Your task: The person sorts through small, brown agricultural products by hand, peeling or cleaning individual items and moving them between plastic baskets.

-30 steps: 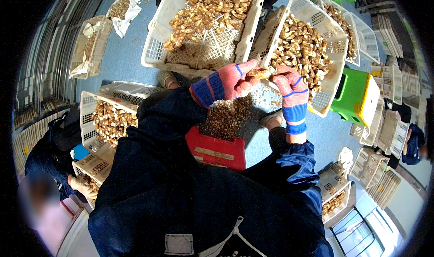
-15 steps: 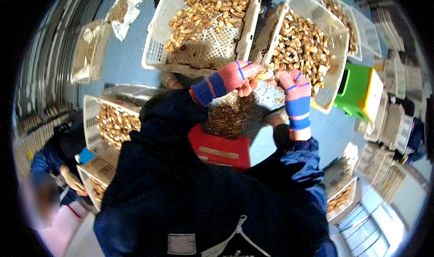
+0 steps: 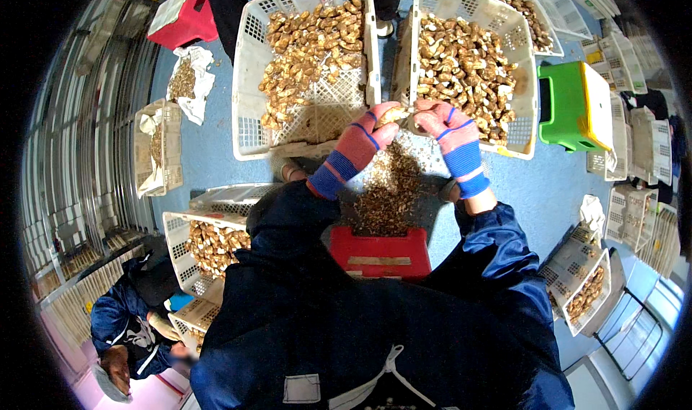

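Note:
Both my hands wear pink knit gloves with blue stripes and meet between two white crates. My left hand (image 3: 357, 148) is closed on a brown and pale mushroom (image 3: 391, 114), its thumb and fingers pinching it. Close against the mushroom's other end is my right hand (image 3: 454, 137), fingers curled round something small that I cannot make out. Beyond my left hand stands a white crate (image 3: 247, 114) partly filled with mushrooms, its near end showing bare lattice. A fuller white crate (image 3: 525, 93) of mushrooms lies beyond my right hand. Brown trimmings (image 3: 389, 194) are heaped on the floor below my hands.
A red stool (image 3: 378, 253) is just before me; a green and yellow stool (image 3: 566, 111) stands at right. More mushroom crates (image 3: 176, 248) sit at left, near a co-worker's hand (image 3: 164, 327). Another person's dark-clothed legs (image 3: 231, 14) show behind the left crate.
My view has shifted, so the crates appear lower and straighter. My hands stay together around the mushroom.

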A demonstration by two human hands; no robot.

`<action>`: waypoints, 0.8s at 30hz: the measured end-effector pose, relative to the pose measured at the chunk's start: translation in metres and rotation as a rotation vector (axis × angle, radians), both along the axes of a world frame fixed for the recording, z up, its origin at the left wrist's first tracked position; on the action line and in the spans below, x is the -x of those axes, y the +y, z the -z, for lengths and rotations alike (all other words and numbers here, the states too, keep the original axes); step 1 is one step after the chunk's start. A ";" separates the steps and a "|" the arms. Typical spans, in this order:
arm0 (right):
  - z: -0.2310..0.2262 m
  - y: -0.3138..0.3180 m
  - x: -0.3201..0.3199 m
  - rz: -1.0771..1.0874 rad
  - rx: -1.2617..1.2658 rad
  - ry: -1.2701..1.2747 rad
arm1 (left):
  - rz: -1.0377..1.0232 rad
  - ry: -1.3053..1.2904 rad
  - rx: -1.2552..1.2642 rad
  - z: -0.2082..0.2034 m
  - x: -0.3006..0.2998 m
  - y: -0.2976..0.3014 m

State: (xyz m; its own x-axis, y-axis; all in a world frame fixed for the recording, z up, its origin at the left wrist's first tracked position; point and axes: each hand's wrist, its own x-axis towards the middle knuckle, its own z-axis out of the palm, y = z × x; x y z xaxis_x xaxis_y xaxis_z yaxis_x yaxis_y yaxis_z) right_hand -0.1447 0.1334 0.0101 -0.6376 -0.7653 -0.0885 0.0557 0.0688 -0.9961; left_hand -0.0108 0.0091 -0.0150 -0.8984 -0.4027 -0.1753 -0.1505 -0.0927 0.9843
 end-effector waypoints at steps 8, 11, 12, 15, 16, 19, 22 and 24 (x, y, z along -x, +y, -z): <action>-0.022 -0.002 0.001 0.167 -0.032 -0.001 | -0.068 0.086 -0.338 -0.020 0.012 0.019; -0.019 0.000 0.006 0.067 0.057 -0.161 | -0.086 0.116 -0.261 -0.013 0.014 0.020; -0.015 0.000 0.007 0.026 0.052 -0.096 | -0.077 0.097 -0.203 -0.013 0.014 0.020; -0.022 0.001 0.007 0.033 -0.024 -0.146 | -0.033 0.100 -0.008 -0.005 0.012 0.016; -0.025 0.001 0.007 0.057 -0.059 -0.203 | -0.016 0.111 0.060 -0.002 0.011 0.014; -0.021 0.004 0.010 0.048 0.097 -0.406 | -0.031 0.145 0.100 -0.007 0.014 0.015; -0.009 0.007 0.015 -0.039 0.045 -0.174 | -0.031 0.104 0.316 -0.004 0.013 0.012; -0.016 0.004 0.015 -0.071 -0.047 -0.027 | -0.010 0.091 0.524 -0.005 0.014 0.007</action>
State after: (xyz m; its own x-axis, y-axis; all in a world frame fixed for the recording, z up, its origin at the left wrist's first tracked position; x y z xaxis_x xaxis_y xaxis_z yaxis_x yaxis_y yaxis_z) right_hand -0.1599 0.1376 0.0258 -0.5792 -0.8028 -0.1419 0.0757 0.1204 -0.9898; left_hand -0.0247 0.0165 -0.0100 -0.8961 -0.4242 0.1307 -0.0637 0.4142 0.9080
